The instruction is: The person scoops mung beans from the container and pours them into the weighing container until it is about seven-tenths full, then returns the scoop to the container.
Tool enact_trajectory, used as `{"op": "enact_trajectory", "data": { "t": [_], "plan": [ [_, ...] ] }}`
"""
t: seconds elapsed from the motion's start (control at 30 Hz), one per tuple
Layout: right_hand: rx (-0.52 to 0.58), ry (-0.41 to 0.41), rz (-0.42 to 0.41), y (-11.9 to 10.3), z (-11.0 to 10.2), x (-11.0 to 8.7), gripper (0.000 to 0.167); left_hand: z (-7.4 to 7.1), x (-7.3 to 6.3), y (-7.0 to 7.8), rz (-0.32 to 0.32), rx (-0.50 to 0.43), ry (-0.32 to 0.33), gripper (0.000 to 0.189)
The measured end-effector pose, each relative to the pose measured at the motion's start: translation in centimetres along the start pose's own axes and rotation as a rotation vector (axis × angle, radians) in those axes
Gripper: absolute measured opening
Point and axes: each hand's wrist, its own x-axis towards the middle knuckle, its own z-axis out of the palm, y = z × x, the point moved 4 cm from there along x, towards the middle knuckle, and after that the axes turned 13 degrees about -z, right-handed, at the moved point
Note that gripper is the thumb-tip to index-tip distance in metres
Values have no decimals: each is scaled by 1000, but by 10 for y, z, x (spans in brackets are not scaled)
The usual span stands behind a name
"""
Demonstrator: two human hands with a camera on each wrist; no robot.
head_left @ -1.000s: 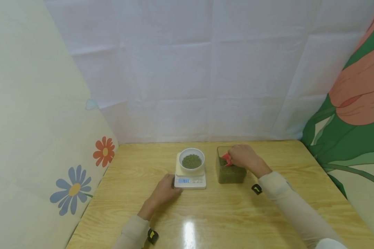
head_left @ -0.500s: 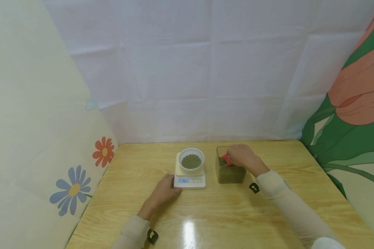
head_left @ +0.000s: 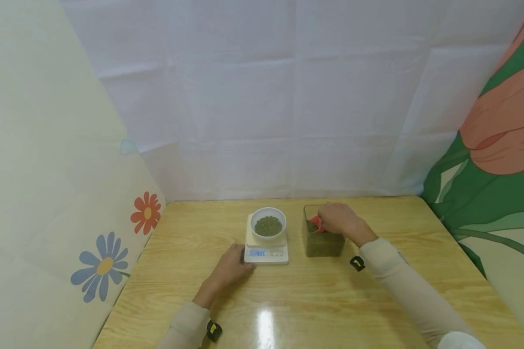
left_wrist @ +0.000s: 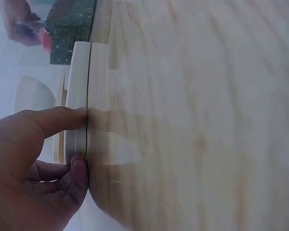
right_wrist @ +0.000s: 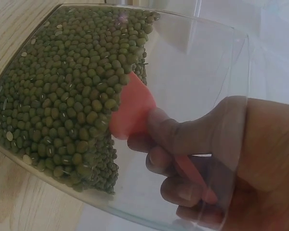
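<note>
My left hand (head_left: 230, 265) grips the near left corner of a white kitchen scale (head_left: 265, 255), thumb along its front edge and fingertips at the side. On the scale stands a white bowl (head_left: 268, 238) part filled with green mung beans (head_left: 268, 226). The lit digits are too small to read surely. To the right is a clear square container (head_left: 325, 249) of mung beans. Inside it my right hand (head_left: 341, 220) holds a red scoop (right_wrist: 135, 108) by the handle. The right wrist view shows the scoop's head against the beans (right_wrist: 62, 101), its front partly hidden by them.
Scale and container stand a short gap apart on a wood-grain table (head_left: 297, 300). A white cloth (head_left: 262, 106) hangs behind the table's far edge. Flower-patterned sheets flank it on both sides. Each wrist carries a small black device (head_left: 214, 330).
Almost nothing differs. The right forearm has shifted very slightly left since the first frame, while the scoop stays in the beans and the left hand stays at the scale.
</note>
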Motion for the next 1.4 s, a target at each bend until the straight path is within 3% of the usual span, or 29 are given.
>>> {"op": "enact_trajectory", "data": {
  "t": [0.5, 0.7, 1.4],
  "plan": [
    [15, -26, -2, 0, -1, 1, 29, 0, 0, 0, -11, -1, -2, 49],
    [25, -39, -4, 0, -2, -1, 24, 0, 0, -1, -15, 3, -3, 50],
    [38, 2, -27, 9, -9, -10, 18, 1, 1, -3, -7, -3, 1, 52]
  ]
}}
